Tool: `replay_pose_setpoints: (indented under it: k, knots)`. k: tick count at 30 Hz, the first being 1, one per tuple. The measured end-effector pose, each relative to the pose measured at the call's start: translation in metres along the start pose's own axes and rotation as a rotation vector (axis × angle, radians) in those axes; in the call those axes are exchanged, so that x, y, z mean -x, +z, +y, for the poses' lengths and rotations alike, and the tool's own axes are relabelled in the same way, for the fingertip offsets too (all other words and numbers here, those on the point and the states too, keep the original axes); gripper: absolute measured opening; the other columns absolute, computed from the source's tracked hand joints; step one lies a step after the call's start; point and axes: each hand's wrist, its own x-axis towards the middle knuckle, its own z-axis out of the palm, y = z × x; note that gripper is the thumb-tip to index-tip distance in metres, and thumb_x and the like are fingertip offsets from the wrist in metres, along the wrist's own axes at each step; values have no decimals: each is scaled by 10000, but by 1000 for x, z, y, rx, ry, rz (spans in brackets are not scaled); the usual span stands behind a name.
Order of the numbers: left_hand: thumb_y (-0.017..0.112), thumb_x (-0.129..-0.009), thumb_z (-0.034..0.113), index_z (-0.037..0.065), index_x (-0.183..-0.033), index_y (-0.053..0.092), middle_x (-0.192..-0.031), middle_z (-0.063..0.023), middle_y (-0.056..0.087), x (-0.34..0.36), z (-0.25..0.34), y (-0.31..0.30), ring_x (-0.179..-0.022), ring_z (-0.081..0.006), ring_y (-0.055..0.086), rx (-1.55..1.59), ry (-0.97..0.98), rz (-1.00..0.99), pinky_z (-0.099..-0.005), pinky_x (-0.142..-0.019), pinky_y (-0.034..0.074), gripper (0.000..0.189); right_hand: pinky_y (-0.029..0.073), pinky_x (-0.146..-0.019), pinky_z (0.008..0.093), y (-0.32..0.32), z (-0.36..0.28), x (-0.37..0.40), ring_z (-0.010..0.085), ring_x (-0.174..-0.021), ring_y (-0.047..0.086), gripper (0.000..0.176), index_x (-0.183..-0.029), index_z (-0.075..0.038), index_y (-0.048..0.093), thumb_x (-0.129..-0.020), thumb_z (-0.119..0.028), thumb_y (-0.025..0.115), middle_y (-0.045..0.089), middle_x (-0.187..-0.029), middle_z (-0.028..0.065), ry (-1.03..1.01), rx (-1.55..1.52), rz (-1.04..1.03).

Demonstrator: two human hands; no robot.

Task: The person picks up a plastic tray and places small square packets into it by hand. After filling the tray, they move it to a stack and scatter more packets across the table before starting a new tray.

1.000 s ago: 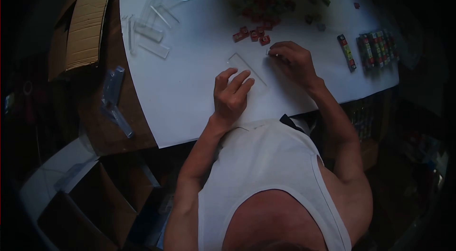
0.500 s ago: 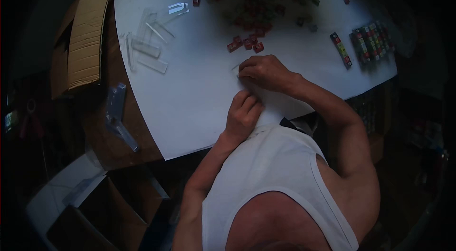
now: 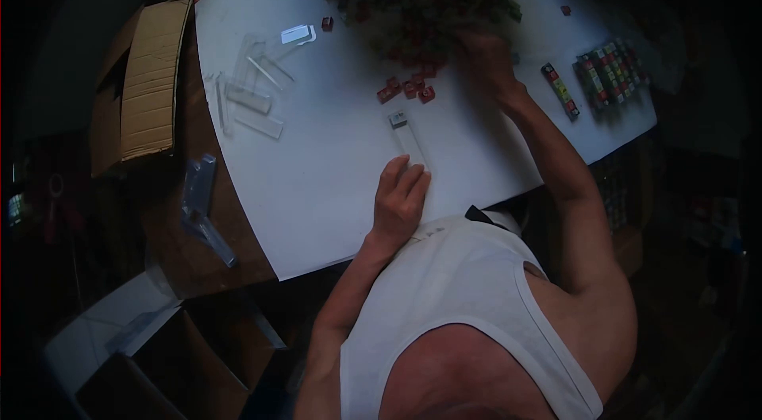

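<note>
My left hand (image 3: 401, 199) is closed on the near end of a narrow clear plastic case (image 3: 409, 144) lying on the white table. One dark small block (image 3: 398, 119) sits at the case's far end. My right hand (image 3: 487, 56) is at the right edge of a heap of small red and green blocks (image 3: 425, 15); its fingers are dark and smeared, so whether they hold anything is hidden. Between the heap and the case lie several loose red blocks (image 3: 410, 89).
Empty clear cases (image 3: 252, 98) lie on the table's left, beside a cardboard box (image 3: 151, 75). Filled cases stand in a cluster (image 3: 611, 73) at the right, with a single filled case (image 3: 560, 92) nearby. More clear plastic pieces (image 3: 198, 202) rest on the brown surface.
My right hand has moved from the far end of the case up and right to the heap. The case's far end and its dark block now show. My left hand stays nearly in place.
</note>
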Motion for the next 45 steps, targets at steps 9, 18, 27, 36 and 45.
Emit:
replay_pose_setpoints:
  k: [9,18,27,36,45]
  knots:
    - [753,-830,11,-14,-1015,770,-1093,-125,725,4,2,0,-1159,-327,618,-21,-38,8,-438,-968,544,187,615,-704,349,-18,-23,44,265,-827,766,198,-1064,-53,742,-867,-39,756,758,-1002,131,179,-238,-173]
    - [741,-803,6,-20,-1013,765,-1088,-119,713,0,1,-2,-1115,-309,626,-30,-7,15,-418,-940,544,213,616,-674,338,-17,-96,89,255,-785,754,177,-1013,-70,760,-845,-44,810,747,-953,93,-47,-478,-433]
    - [735,-805,-4,-21,-1010,763,-1087,-121,711,4,0,0,-1125,-310,629,-42,-23,8,-418,-943,547,207,617,-689,358,-11,-100,84,258,-823,750,113,-945,-82,778,-840,-73,819,730,-967,74,-168,-326,-424]
    - [811,-801,70,9,-1123,743,-1255,-124,677,0,5,-7,-1234,-348,574,-33,-53,-6,-449,-995,525,335,611,-689,379,-4,-77,56,287,-810,749,162,-1022,-98,748,-868,-104,800,729,-1026,77,-69,-262,-238]
    - [820,-829,153,-10,-1166,726,-1408,-138,628,-2,2,0,-1390,-381,470,-116,-92,-80,-514,-1123,442,386,603,-634,355,-5,-60,57,276,-760,744,190,-1043,-102,742,-864,-108,807,735,-993,80,-124,-220,-254]
